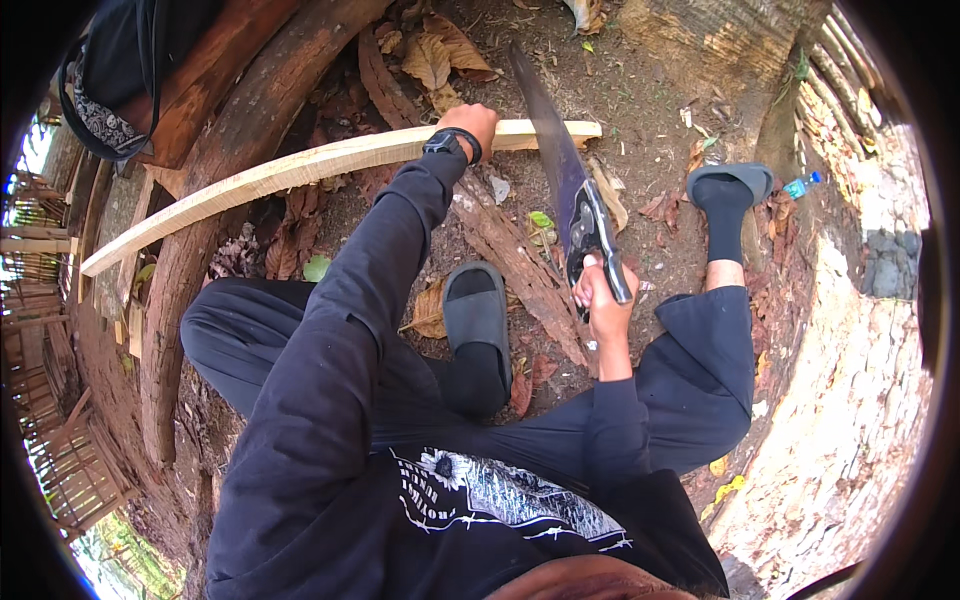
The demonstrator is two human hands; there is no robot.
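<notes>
A long pale wooden strip [300,168] runs from the left across to the upper middle, its length bent by the lens. My left hand [470,128], below a black watch, is closed over the strip near its right end. In my right hand [606,300] is the dark handle of a handsaw [560,150]. The saw's blade points away from me and crosses the strip a little right of my left hand, short of the strip's end. Whether the teeth have cut into the wood cannot be made out.
A thick log [195,270] lies under the strip at the left. A rough bark-covered piece [515,255] lies below the saw. My sandalled feet rest on the leaf-strewn soil. A black bag [125,70] hangs at the upper left, and a plastic bottle [800,187] lies at the right.
</notes>
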